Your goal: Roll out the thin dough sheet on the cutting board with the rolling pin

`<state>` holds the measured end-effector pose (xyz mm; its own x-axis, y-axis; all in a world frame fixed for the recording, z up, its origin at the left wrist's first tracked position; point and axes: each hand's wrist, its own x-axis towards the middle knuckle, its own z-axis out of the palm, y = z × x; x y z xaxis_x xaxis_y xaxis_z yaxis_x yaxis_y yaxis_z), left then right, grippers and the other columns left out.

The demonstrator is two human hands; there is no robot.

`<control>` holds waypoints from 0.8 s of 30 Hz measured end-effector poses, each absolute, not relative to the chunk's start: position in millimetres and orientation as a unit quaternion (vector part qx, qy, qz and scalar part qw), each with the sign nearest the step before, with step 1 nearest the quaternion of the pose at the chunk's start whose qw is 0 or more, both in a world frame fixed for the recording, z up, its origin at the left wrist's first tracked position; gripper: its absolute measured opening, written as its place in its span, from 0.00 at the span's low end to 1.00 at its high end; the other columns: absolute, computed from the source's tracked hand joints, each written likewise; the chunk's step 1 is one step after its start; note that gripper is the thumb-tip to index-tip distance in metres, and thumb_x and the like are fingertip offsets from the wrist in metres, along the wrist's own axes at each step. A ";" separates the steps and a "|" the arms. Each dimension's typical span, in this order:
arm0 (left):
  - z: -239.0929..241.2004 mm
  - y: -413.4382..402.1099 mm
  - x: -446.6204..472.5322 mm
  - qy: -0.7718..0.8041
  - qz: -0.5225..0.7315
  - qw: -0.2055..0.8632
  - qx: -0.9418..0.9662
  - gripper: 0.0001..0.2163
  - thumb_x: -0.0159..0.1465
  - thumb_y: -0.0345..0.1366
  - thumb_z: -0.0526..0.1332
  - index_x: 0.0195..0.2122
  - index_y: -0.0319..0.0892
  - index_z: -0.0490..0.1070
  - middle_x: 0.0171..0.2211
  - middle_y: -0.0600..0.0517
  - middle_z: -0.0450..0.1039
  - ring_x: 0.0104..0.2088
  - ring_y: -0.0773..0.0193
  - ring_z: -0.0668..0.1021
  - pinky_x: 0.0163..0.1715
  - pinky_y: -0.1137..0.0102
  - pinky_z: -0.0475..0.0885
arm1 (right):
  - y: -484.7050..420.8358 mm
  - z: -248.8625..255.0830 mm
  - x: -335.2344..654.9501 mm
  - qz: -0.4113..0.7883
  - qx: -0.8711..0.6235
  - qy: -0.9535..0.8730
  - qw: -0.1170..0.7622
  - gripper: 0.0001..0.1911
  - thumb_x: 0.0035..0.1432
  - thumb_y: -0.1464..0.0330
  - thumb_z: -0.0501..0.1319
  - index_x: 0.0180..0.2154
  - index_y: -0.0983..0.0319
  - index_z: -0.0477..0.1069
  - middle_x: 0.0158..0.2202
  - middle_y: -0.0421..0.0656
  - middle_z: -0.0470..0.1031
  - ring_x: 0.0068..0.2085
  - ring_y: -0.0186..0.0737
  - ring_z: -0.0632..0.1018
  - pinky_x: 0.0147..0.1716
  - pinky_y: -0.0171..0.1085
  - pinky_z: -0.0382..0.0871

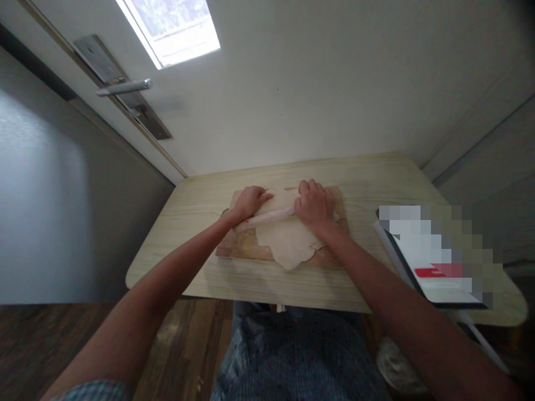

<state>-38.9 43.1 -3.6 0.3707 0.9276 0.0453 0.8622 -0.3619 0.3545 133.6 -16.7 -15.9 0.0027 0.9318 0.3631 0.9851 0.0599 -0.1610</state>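
A thin sheet of pale dough [286,242] lies on a wooden cutting board [246,245], and its ragged front edge hangs over the board's near side. Across the dough, slightly tilted, runs a pale rolling pin [271,215]. My left hand [249,201] is curled over the pin's left part, its thumb side toward the middle. On the pin's right part my right hand [312,201] is closed, knuckles up, and hides that end. Some dough shows beyond the pin, between both hands.
The board rests on a light wood table [200,278] against a white door with a metal handle [125,87] and a small window. A tablet [438,287], partly blurred out, lies at the right with a white cable. Below the table's right side is a whitish bundle [397,362].
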 end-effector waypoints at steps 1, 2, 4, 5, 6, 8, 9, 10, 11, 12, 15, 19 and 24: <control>-5.5 44.0 -40.9 0.546 0.121 0.130 0.819 0.18 0.60 0.43 0.55 0.15 0.41 0.61 0.15 0.56 0.59 0.22 0.68 0.62 0.24 0.71 0.52 | -16.9 -15.9 133.7 -0.071 -0.682 -0.703 0.188 0.11 0.53 0.72 0.48 0.38 0.64 0.65 0.38 0.51 0.70 0.39 0.47 0.69 0.35 0.41 0.55; -7.5 45.2 -43.0 0.543 0.122 0.125 0.821 0.18 0.60 0.43 0.54 0.15 0.40 0.61 0.16 0.56 0.60 0.22 0.68 0.62 0.24 0.71 0.52 | -17.1 -15.9 133.8 -0.071 -0.682 -0.704 0.187 0.11 0.53 0.72 0.48 0.38 0.64 0.65 0.38 0.51 0.70 0.38 0.47 0.69 0.35 0.41 0.55; -11.8 47.8 -47.6 0.537 0.127 0.114 0.826 0.19 0.61 0.44 0.53 0.16 0.40 0.62 0.17 0.56 0.61 0.22 0.69 0.62 0.23 0.72 0.52 | -17.7 -15.9 133.9 -0.070 -0.682 -0.705 0.184 0.11 0.54 0.72 0.48 0.38 0.64 0.65 0.38 0.51 0.71 0.38 0.46 0.69 0.35 0.41 0.54; -13.9 49.1 -49.8 0.534 0.130 0.109 0.828 0.19 0.61 0.45 0.53 0.17 0.40 0.62 0.17 0.56 0.61 0.22 0.69 0.62 0.23 0.72 0.51 | -18.0 -15.8 134.0 -0.071 -0.682 -0.705 0.183 0.11 0.54 0.73 0.48 0.38 0.64 0.65 0.38 0.51 0.71 0.38 0.46 0.69 0.34 0.41 0.54; -15.9 50.3 -51.9 0.532 0.134 0.104 0.830 0.19 0.61 0.46 0.52 0.17 0.40 0.63 0.17 0.56 0.61 0.22 0.69 0.61 0.23 0.72 0.51 | -18.3 -15.8 134.1 -0.071 -0.683 -0.704 0.182 0.11 0.53 0.73 0.48 0.38 0.64 0.65 0.38 0.50 0.71 0.38 0.46 0.69 0.34 0.41 0.54; -18.6 51.8 -55.1 0.526 0.140 0.099 0.833 0.20 0.61 0.47 0.51 0.17 0.40 0.63 0.17 0.56 0.61 0.22 0.69 0.61 0.23 0.72 0.51 | -18.7 -15.6 134.3 -0.073 -0.683 -0.704 0.183 0.11 0.53 0.73 0.48 0.38 0.64 0.65 0.38 0.50 0.71 0.38 0.46 0.70 0.34 0.41 0.54; -19.3 52.1 -56.1 0.524 0.142 0.100 0.834 0.20 0.61 0.47 0.51 0.17 0.40 0.63 0.17 0.56 0.60 0.21 0.69 0.60 0.23 0.72 0.51 | -18.8 -15.5 134.4 -0.072 -0.682 -0.704 0.182 0.11 0.53 0.73 0.48 0.38 0.64 0.65 0.38 0.50 0.71 0.38 0.46 0.70 0.34 0.41 0.54; -19.6 52.2 -56.9 0.524 0.144 0.101 0.833 0.20 0.61 0.47 0.51 0.17 0.40 0.62 0.17 0.56 0.60 0.21 0.69 0.60 0.23 0.73 0.50 | -18.8 -15.4 134.6 -0.070 -0.681 -0.706 0.181 0.12 0.53 0.73 0.48 0.38 0.64 0.65 0.38 0.50 0.71 0.38 0.46 0.70 0.34 0.41 0.54; -19.3 51.9 -57.4 0.526 0.146 0.104 0.831 0.20 0.60 0.47 0.51 0.17 0.40 0.62 0.17 0.56 0.59 0.21 0.70 0.60 0.23 0.73 0.50 | -18.8 -15.4 134.7 -0.067 -0.681 -0.707 0.179 0.12 0.54 0.73 0.48 0.38 0.64 0.65 0.38 0.50 0.71 0.38 0.46 0.70 0.34 0.41 0.54; -18.6 51.4 -57.7 0.530 0.147 0.108 0.828 0.20 0.60 0.47 0.51 0.17 0.40 0.61 0.17 0.57 0.59 0.21 0.70 0.60 0.22 0.73 0.50 | -18.7 -15.4 134.8 -0.063 -0.680 -0.708 0.177 0.12 0.54 0.73 0.48 0.38 0.64 0.65 0.38 0.51 0.71 0.38 0.46 0.70 0.35 0.41 0.54; -15.3 49.1 -58.0 0.545 0.146 0.128 0.816 0.19 0.59 0.46 0.51 0.16 0.40 0.60 0.17 0.57 0.58 0.21 0.70 0.60 0.22 0.73 0.50 | -18.1 -15.4 135.2 -0.057 -0.680 -0.710 0.173 0.11 0.54 0.72 0.48 0.38 0.64 0.65 0.38 0.51 0.71 0.38 0.46 0.69 0.35 0.41 0.54; -11.8 45.8 -59.2 0.543 0.157 0.150 0.811 0.18 0.59 0.46 0.52 0.16 0.40 0.60 0.17 0.57 0.58 0.21 0.70 0.60 0.22 0.73 0.51 | -17.6 -15.6 135.5 -0.059 -0.680 -0.710 0.172 0.12 0.53 0.72 0.48 0.38 0.64 0.65 0.38 0.51 0.71 0.38 0.47 0.69 0.35 0.41 0.54; -12.9 43.8 -61.8 0.529 0.186 0.146 0.815 0.18 0.59 0.45 0.52 0.16 0.40 0.60 0.16 0.57 0.57 0.21 0.70 0.59 0.23 0.72 0.52 | -17.9 -15.7 135.6 -0.063 -0.679 -0.710 0.174 0.11 0.53 0.72 0.48 0.38 0.64 0.65 0.37 0.50 0.71 0.38 0.47 0.70 0.35 0.42 0.55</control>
